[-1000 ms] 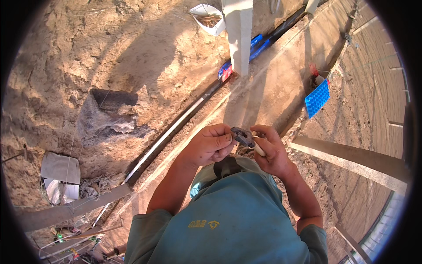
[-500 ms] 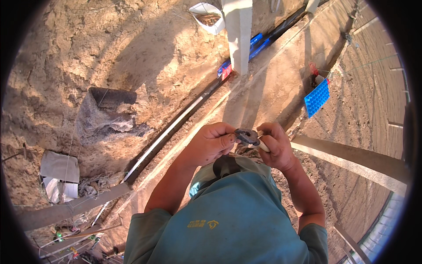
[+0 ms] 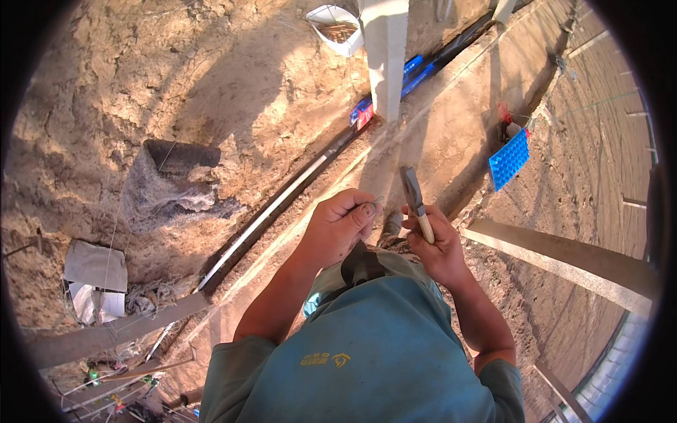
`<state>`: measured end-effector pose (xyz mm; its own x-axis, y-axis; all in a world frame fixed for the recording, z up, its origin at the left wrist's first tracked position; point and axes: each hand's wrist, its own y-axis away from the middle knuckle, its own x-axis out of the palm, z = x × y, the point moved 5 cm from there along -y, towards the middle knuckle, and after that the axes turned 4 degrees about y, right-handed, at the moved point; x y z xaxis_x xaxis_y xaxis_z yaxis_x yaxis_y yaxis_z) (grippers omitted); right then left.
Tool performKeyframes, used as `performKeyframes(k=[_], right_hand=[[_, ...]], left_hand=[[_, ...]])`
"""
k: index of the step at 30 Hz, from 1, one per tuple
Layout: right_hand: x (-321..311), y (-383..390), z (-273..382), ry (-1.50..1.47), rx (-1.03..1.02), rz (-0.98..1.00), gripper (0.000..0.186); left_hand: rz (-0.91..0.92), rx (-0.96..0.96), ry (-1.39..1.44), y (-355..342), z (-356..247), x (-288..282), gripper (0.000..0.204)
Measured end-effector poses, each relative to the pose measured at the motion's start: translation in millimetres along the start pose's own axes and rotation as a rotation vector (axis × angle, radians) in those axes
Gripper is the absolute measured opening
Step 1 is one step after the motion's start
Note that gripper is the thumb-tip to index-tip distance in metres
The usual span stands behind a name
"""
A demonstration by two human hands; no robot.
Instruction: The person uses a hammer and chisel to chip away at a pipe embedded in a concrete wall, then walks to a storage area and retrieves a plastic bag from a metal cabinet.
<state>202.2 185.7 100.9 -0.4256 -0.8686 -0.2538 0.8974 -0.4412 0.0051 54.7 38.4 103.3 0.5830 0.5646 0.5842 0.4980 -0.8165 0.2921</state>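
In front of my body, my right hand [image 3: 438, 247] is closed round the pale handles of a pair of pliers [image 3: 412, 194], whose dark jaws point up and away from me. A short gap to the left, my left hand [image 3: 343, 224] pinches a thin piece of wire [image 3: 379, 200] between thumb and forefinger. Only a small end of that wire shows; the rest is hidden by the fingers. The pliers and the wire are apart.
A concrete post [image 3: 385, 63] rises ahead, beside a white sack [image 3: 337, 29] holding thin brown sticks. A dark pipe [image 3: 310, 169] runs diagonally along the ground. To the right lie a blue egg tray [image 3: 509, 159] and a concrete beam [image 3: 564, 261]. Dark cloth [image 3: 176, 180] sits at left.
The plier jaws have moved away from my left fingertips and now point upward. My right hand has turned and shifted slightly lower; my left hand keeps its pinch.
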Motion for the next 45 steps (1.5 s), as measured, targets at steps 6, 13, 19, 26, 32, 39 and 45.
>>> performKeyframes(k=[6, 13, 19, 26, 32, 39, 45], right_hand=[[7, -14, 8, -0.381, 0.397, 0.039, 0.033], [16, -29, 19, -0.434, 0.387, 0.101, 0.028], [16, -38, 24, -0.204, 0.274, 0.23, 0.024], [21, -39, 22, -0.201, 0.197, 0.177, 0.014], [30, -34, 14, -0.221, 0.112, 0.075, 0.015], [40, -33, 8, -0.24, 0.124, 0.033, 0.015], [38, -45, 27, -0.187, 0.111, 0.253, 0.02]], left_hand=[[0.057, 0.08, -0.352, 1, 8, -1, 0.021], [0.166, -0.088, -0.452, 4, 3, 5, 0.021], [0.166, -0.072, -0.531, 8, 5, -3, 0.022], [0.243, -0.224, -0.428, 5, 20, -28, 0.025], [0.179, -0.183, -0.354, 7, 26, -34, 0.025], [0.089, -0.095, -0.258, 11, 28, -29, 0.024], [0.263, -0.304, 0.054, 15, 26, -37, 0.023]])
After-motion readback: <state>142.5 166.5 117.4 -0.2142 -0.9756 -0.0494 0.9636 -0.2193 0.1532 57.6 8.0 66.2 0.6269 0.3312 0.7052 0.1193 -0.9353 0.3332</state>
